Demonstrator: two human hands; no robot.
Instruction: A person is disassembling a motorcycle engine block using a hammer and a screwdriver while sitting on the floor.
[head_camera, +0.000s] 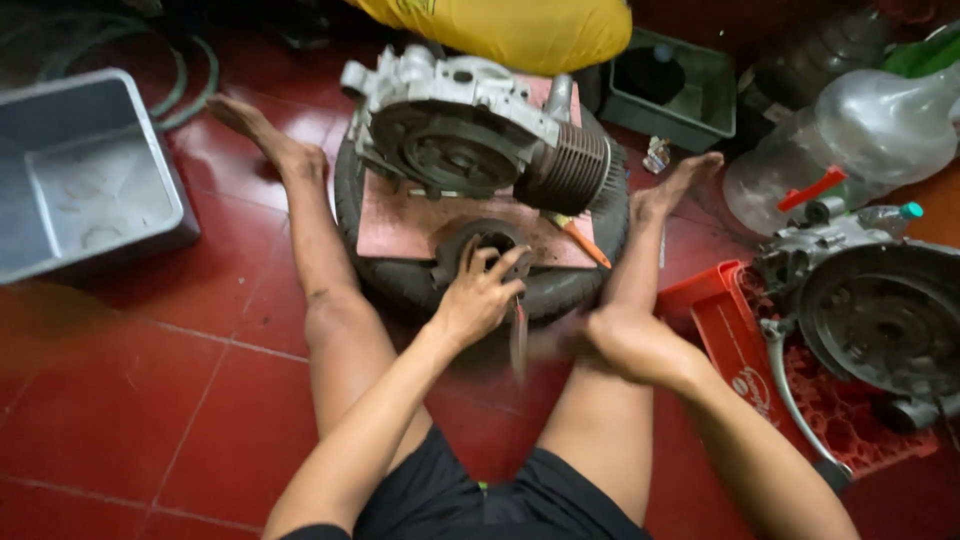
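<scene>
While blurred, left hand (478, 298) grips round metal ring (487, 243).

Floor is glossy red tile (150, 400), pretty shiny. The grey finned engine block (470, 130) looks like dull cast metal, sat on a matt pinkish flat board (400, 225) over a black rubber tyre (570, 290). Grey tub (60, 250) is smooth plastic

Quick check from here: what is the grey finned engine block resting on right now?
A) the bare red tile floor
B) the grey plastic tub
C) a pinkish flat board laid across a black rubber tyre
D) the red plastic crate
C: the grey finned engine block sits on the pinkish flat board, which lies across the black rubber tyre, between the person's legs.
</scene>
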